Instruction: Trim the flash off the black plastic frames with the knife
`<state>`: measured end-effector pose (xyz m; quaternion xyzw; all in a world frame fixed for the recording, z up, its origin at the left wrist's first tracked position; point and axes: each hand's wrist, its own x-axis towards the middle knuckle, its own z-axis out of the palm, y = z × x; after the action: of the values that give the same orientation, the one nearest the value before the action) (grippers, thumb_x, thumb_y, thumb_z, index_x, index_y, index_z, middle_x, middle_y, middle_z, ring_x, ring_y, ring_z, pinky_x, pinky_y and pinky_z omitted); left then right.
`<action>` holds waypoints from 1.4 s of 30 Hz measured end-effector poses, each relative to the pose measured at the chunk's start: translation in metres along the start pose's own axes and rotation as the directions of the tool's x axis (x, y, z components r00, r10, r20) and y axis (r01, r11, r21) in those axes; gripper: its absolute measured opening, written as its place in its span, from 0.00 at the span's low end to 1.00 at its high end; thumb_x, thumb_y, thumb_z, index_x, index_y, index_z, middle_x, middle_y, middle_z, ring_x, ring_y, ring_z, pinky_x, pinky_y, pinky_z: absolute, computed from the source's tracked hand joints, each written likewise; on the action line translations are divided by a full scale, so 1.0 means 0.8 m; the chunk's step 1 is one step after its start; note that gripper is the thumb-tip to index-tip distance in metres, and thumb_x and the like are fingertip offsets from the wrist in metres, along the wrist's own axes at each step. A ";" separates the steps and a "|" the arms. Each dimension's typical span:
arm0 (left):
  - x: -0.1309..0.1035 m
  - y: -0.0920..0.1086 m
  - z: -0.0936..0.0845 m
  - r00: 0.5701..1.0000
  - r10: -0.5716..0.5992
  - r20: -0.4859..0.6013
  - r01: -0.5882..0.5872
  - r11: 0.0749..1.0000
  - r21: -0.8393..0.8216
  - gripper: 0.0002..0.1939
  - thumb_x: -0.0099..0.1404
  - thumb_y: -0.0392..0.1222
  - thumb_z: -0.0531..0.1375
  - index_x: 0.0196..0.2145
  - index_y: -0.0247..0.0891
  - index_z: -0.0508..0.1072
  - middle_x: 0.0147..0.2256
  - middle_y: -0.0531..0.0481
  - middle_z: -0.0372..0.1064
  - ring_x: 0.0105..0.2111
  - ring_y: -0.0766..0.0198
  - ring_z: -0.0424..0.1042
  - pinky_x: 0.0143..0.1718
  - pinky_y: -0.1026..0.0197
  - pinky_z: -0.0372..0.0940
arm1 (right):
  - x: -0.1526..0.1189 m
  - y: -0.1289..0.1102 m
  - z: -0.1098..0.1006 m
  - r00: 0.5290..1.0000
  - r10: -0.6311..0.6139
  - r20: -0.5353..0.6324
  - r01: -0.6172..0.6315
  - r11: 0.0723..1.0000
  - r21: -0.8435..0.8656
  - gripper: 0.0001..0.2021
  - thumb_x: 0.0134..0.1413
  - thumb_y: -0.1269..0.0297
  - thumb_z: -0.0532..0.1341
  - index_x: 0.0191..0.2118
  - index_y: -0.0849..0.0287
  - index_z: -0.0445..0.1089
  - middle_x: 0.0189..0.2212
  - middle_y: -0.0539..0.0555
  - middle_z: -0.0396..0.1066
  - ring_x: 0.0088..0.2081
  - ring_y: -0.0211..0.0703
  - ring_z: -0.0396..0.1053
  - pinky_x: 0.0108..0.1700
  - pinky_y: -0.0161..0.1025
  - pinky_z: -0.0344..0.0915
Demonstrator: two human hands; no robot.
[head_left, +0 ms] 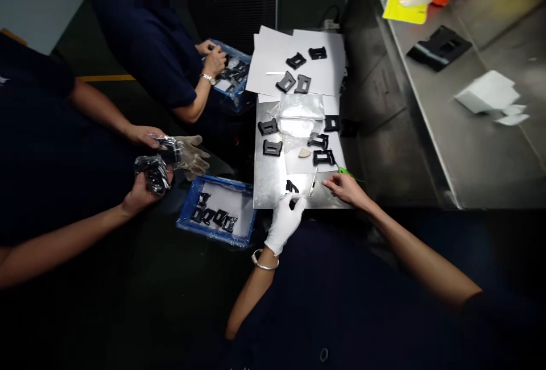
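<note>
My left hand (285, 222), in a white glove, is closed at the near edge of the metal table on a black plastic part (292, 186), which its fingers partly cover. Bare and to the right, my right hand (347, 189) has its fingers drawn together; whether anything small is between them I cannot make out. Between my hands a slim white-and-dark tool (313, 183) lies on the metal. Just beyond my right hand is a green-handled tool (346, 173). Black frame-shaped parts, one of them a black frame (324, 157), lie close ahead, beside a small beige piece (304, 153).
White paper sheets (264, 63) and clear plastic bags (298, 114) cover part of the metal table (267, 182), with several black parts on top. A blue tray (187, 223) of parts stands left. Two co-workers handle parts there. At right is a metal bench (482, 148).
</note>
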<state>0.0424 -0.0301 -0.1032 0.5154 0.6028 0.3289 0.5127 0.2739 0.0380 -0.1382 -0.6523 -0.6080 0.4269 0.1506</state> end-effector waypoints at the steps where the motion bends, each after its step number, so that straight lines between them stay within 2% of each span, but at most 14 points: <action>1: 0.003 0.000 0.006 1.000 0.009 0.029 -0.009 1.000 -0.017 0.07 0.70 0.42 0.59 0.38 0.40 0.76 0.41 0.48 0.77 0.45 0.57 0.74 0.53 0.54 0.65 | -0.005 -0.010 0.001 0.999 0.006 0.042 -0.011 0.992 0.122 0.25 0.52 0.35 0.62 0.27 0.55 0.66 0.22 0.54 0.71 0.26 0.44 0.68 0.31 0.40 0.62; 3: 0.009 -0.001 0.016 0.997 0.028 0.074 -0.025 0.999 -0.045 0.07 0.71 0.43 0.59 0.38 0.40 0.76 0.41 0.48 0.77 0.46 0.57 0.73 0.53 0.55 0.65 | -0.017 -0.027 0.003 0.997 0.010 0.078 -0.031 0.964 0.265 0.24 0.52 0.37 0.63 0.31 0.57 0.69 0.25 0.54 0.73 0.26 0.43 0.69 0.30 0.39 0.63; 4: 0.011 -0.001 0.020 0.995 0.037 0.088 -0.032 0.998 -0.057 0.07 0.71 0.43 0.59 0.38 0.40 0.76 0.41 0.48 0.76 0.46 0.57 0.73 0.54 0.55 0.64 | -0.024 -0.033 0.004 0.998 0.012 0.055 -0.026 0.964 0.265 0.24 0.52 0.38 0.64 0.31 0.57 0.69 0.25 0.54 0.74 0.26 0.42 0.69 0.30 0.38 0.63; 8: 0.017 -0.002 0.030 0.989 0.050 0.136 -0.036 0.994 -0.098 0.08 0.71 0.44 0.59 0.39 0.40 0.77 0.43 0.47 0.76 0.46 0.57 0.73 0.54 0.55 0.64 | -0.042 -0.043 0.007 0.992 -0.028 -0.125 0.036 0.998 0.061 0.26 0.54 0.38 0.64 0.23 0.56 0.65 0.20 0.51 0.68 0.24 0.38 0.62 0.28 0.37 0.56; 11: 0.021 -0.001 0.034 0.980 0.047 0.194 -0.023 0.992 -0.128 0.11 0.73 0.45 0.56 0.41 0.39 0.77 0.43 0.46 0.76 0.46 0.57 0.73 0.53 0.55 0.65 | -0.047 -0.042 0.007 0.982 -0.008 -0.190 0.022 0.997 0.072 0.30 0.49 0.34 0.66 0.18 0.55 0.58 0.16 0.48 0.60 0.23 0.36 0.55 0.27 0.37 0.51; 13: 0.024 0.000 0.037 0.971 0.054 0.234 -0.021 0.990 -0.142 0.12 0.74 0.45 0.55 0.42 0.38 0.76 0.43 0.46 0.76 0.46 0.57 0.73 0.53 0.56 0.66 | -0.051 -0.040 0.006 0.989 0.021 -0.143 0.006 0.983 0.186 0.29 0.50 0.35 0.65 0.20 0.56 0.61 0.17 0.47 0.61 0.23 0.36 0.56 0.27 0.37 0.52; 15: 0.027 0.002 0.041 0.961 0.067 0.266 -0.027 0.988 -0.152 0.12 0.74 0.46 0.55 0.42 0.38 0.76 0.43 0.46 0.76 0.45 0.58 0.73 0.53 0.56 0.65 | -0.057 -0.041 0.002 0.999 -0.003 -0.043 0.017 0.952 0.306 0.25 0.55 0.37 0.63 0.27 0.57 0.69 0.21 0.49 0.66 0.24 0.37 0.61 0.28 0.37 0.56; 17: 0.030 0.003 0.044 0.954 0.079 0.291 -0.034 0.987 -0.156 0.13 0.74 0.46 0.55 0.42 0.38 0.76 0.43 0.46 0.75 0.45 0.58 0.72 0.53 0.56 0.65 | -0.064 -0.041 -0.001 0.999 -0.032 -0.002 0.031 0.938 0.345 0.22 0.57 0.40 0.63 0.31 0.58 0.73 0.24 0.50 0.70 0.26 0.39 0.64 0.29 0.36 0.59; 24: 0.035 0.002 0.047 0.930 0.091 0.356 -0.034 0.986 -0.165 0.15 0.74 0.49 0.54 0.39 0.38 0.75 0.39 0.48 0.74 0.42 0.59 0.71 0.49 0.57 0.66 | -0.072 -0.036 0.004 0.975 0.059 -0.214 -0.023 0.986 0.166 0.28 0.50 0.36 0.66 0.21 0.56 0.64 0.20 0.49 0.67 0.25 0.38 0.61 0.29 0.36 0.54; 29: 0.035 -0.006 0.044 0.934 0.090 0.346 -0.021 0.980 -0.197 0.16 0.75 0.49 0.53 0.41 0.37 0.76 0.42 0.45 0.76 0.44 0.57 0.72 0.52 0.55 0.66 | -0.066 -0.035 0.014 0.973 0.110 -0.204 -0.059 0.969 0.241 0.30 0.47 0.33 0.67 0.20 0.56 0.62 0.18 0.48 0.64 0.24 0.37 0.59 0.27 0.36 0.53; 33: 0.035 -0.013 0.044 0.951 0.078 0.300 -0.012 0.976 -0.216 0.15 0.73 0.50 0.54 0.39 0.39 0.77 0.40 0.43 0.77 0.43 0.54 0.73 0.51 0.53 0.67 | -0.071 -0.041 0.015 0.999 0.048 -0.004 -0.041 0.893 0.448 0.26 0.54 0.35 0.64 0.28 0.57 0.67 0.21 0.49 0.67 0.24 0.38 0.63 0.28 0.37 0.58; 35: 0.035 -0.016 0.043 0.958 0.079 0.277 -0.016 0.975 -0.221 0.15 0.72 0.52 0.56 0.37 0.42 0.77 0.39 0.44 0.77 0.43 0.52 0.75 0.51 0.52 0.68 | -0.074 -0.042 0.014 0.999 0.007 0.054 -0.033 0.865 0.500 0.25 0.55 0.36 0.64 0.30 0.57 0.69 0.24 0.50 0.68 0.25 0.39 0.64 0.29 0.37 0.60; 38: 0.035 -0.016 0.042 0.965 0.076 0.250 -0.019 0.974 -0.224 0.14 0.71 0.54 0.57 0.38 0.44 0.78 0.40 0.46 0.78 0.44 0.51 0.76 0.52 0.50 0.68 | -0.076 -0.039 0.015 0.999 0.044 0.023 -0.049 0.897 0.439 0.27 0.54 0.35 0.64 0.28 0.57 0.67 0.22 0.50 0.67 0.23 0.38 0.62 0.26 0.37 0.57; 42: 0.034 -0.011 0.039 0.965 0.078 0.248 -0.020 0.973 -0.228 0.16 0.71 0.53 0.57 0.39 0.42 0.79 0.39 0.45 0.77 0.43 0.52 0.75 0.51 0.49 0.68 | -0.069 -0.035 0.023 0.989 0.077 -0.125 -0.042 0.965 0.259 0.28 0.52 0.34 0.65 0.23 0.57 0.64 0.19 0.49 0.64 0.23 0.36 0.58 0.27 0.37 0.54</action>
<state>0.0709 -0.0107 -0.1271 0.5074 0.4775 0.3383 0.6325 0.2469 -0.0131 -0.1083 -0.6727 -0.5165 0.4611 0.2610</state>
